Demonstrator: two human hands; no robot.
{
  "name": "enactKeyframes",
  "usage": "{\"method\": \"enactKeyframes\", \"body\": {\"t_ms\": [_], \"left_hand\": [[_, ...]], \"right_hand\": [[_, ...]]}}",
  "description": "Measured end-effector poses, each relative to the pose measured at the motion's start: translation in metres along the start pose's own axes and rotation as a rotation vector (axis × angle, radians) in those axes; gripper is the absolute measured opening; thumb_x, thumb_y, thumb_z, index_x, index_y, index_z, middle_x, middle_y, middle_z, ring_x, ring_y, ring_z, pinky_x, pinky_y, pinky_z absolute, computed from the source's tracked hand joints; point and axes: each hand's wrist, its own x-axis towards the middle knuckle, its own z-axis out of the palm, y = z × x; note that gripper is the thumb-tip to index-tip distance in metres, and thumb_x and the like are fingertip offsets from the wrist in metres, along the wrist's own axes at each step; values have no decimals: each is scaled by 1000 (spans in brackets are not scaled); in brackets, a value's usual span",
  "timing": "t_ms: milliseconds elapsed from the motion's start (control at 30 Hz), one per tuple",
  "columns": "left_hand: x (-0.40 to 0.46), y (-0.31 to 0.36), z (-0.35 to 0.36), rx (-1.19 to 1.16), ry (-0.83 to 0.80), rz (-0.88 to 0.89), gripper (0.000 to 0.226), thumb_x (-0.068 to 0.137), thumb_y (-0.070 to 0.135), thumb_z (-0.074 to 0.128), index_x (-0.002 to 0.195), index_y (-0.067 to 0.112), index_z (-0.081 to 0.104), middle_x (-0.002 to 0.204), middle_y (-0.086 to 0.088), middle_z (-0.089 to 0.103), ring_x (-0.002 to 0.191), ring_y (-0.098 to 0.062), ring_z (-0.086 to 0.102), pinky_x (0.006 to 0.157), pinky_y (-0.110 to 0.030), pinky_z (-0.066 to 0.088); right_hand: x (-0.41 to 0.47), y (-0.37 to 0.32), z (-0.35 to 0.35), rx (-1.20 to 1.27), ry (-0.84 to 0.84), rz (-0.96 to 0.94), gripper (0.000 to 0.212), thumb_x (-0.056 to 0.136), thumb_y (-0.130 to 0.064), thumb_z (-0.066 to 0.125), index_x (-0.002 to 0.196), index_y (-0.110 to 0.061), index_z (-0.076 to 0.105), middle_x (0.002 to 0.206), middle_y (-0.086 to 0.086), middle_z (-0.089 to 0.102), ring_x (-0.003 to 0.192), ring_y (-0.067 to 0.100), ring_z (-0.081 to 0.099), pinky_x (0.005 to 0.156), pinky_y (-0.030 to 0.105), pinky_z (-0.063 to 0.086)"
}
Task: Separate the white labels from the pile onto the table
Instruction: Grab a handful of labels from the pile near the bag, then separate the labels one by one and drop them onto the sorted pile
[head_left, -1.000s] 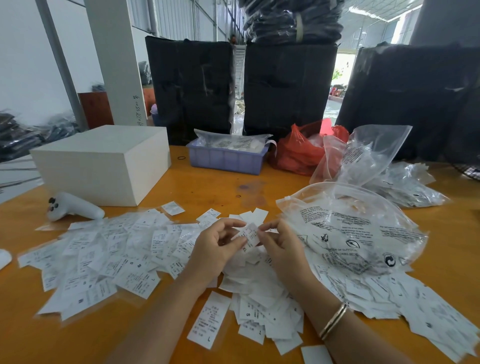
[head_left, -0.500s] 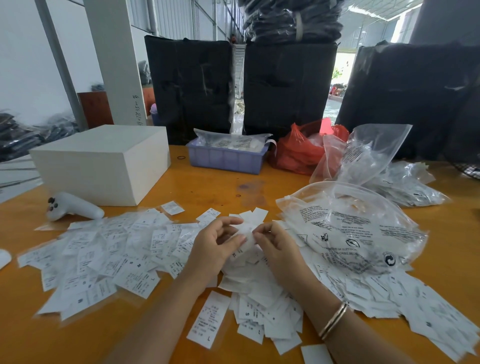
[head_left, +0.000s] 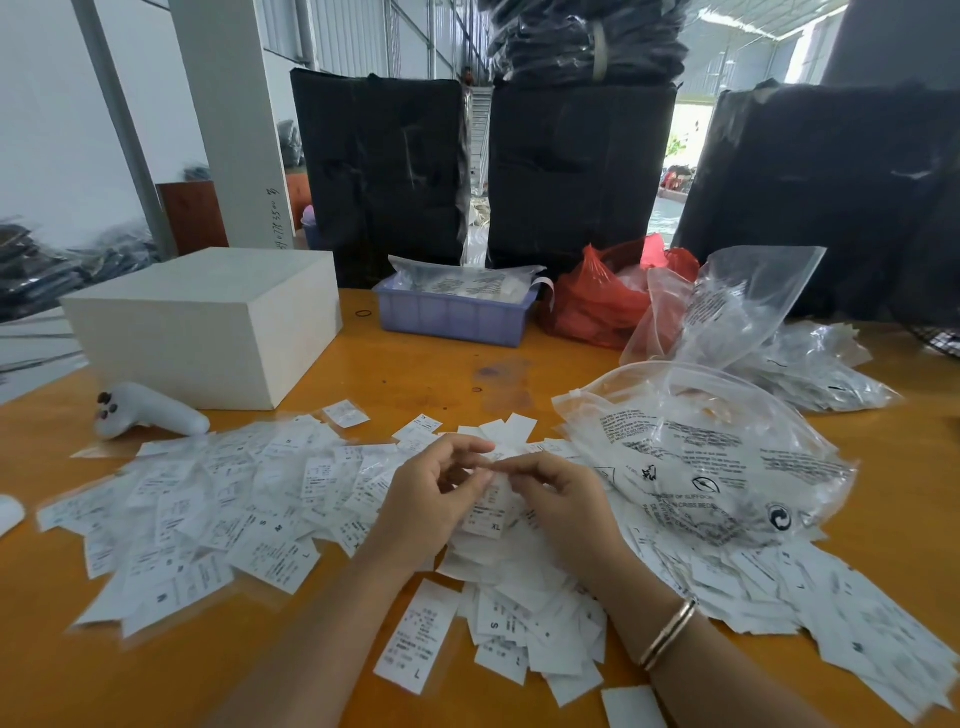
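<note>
Left hand (head_left: 431, 499) and right hand (head_left: 563, 501) meet fingertip to fingertip, apparently pinching.

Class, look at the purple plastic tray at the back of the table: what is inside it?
A clear plastic bag with printed paper pieces lies in the purple tray, rising above its rim. Anything beneath that bag is hidden.

Both hands (head_left: 498, 499) pinching label (head_left: 491, 512) over label pile (head_left: 519, 582), orange table (head_left: 415, 374)
</note>
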Motion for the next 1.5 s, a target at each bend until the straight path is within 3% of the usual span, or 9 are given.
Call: {"method": "enactKeyframes", "body": {"t_ms": [200, 467, 533, 633, 767, 867, 1067, 1233, 1500], "left_hand": [[6, -5, -12, 281, 298, 80, 17, 91, 10, 60, 99, 24, 64, 81, 11, 62, 62, 1, 55, 50, -7, 42], [12, -25, -39, 698, 522, -74, 21, 90, 6, 58, 101, 17, 72, 113, -5, 64, 88, -10, 51, 76, -19, 41], [11, -27, -38, 826, 515, -133, 23, 89, 11, 60, 106, 23, 71, 116, -3, 64, 100, -19, 56, 89, -37, 39], [11, -22, -30, 820, 451, -14, 20, 87, 10, 62, 101, 22, 71, 113, 0, 65, 106, -18, 55, 94, -39, 34], [6, -16, -16, 691, 126, 240, 22, 87, 3, 60, 94, 20, 73, 99, 7, 67, 93, -7, 53, 89, -34, 44], [4, -16, -13, 634, -73, 260, 25, 90, 7, 56, 96, 25, 72, 97, 18, 63, 96, -5, 52, 90, -31, 42], [4, -14, -14, 611, -113, 222, 26, 93, 9, 53, 99, 28, 70, 97, 21, 60, 99, -3, 52, 89, -24, 42], [4, -14, -13, 604, -116, 221, 26, 92, 9, 53, 99, 28, 70, 97, 21, 61, 98, -2, 51, 88, -24, 42], [3, -12, -12, 583, -99, 244, 28, 89, 4, 54, 97, 24, 72, 91, 23, 58, 95, -2, 51, 85, -18, 39]], "right_hand": [[0, -1, -1, -77, 116, -92, 39, 91, -5, 57, 105, -41, 58, 105, -13, 60, 83, -3, 55, 72, 8, 43], [24, -22, -58, -203, 534, -186, 31, 89, 7, 48, 92, -18, 66, 99, -4, 57, 85, -16, 50, 73, 1, 38], [30, -17, -81, -280, 602, -160, 33, 87, 8, 46, 92, -16, 69, 100, -4, 57, 82, -12, 51, 70, 3, 39], [44, 1, -116, -527, 546, 14, 36, 87, 5, 45, 101, -17, 70, 114, 3, 61, 88, 10, 57, 83, 28, 49], [55, 30, -142, -1005, 168, 368, 30, 92, -21, 52, 121, -18, 62, 128, 5, 58, 114, 25, 53, 95, 37, 40], [57, 40, -137, -1192, -46, 478, 27, 94, -35, 48, 103, -16, 65, 107, 6, 56, 98, 23, 48, 88, 35, 37], [58, 32, -129, -1017, 147, 458, 14, 89, -26, 58, 82, -18, 67, 87, 2, 65, 85, 21, 53, 83, 34, 36], [57, 33, -133, -959, 180, 505, 34, 91, -26, 49, 60, -15, 56, 64, 1, 55, 68, 18, 48, 78, 34, 26], [54, 27, -131, -1177, 350, 175, 36, 94, -24, 45, 59, -17, 45, 60, -4, 48, 67, 21, 48, 76, 35, 24]]}}
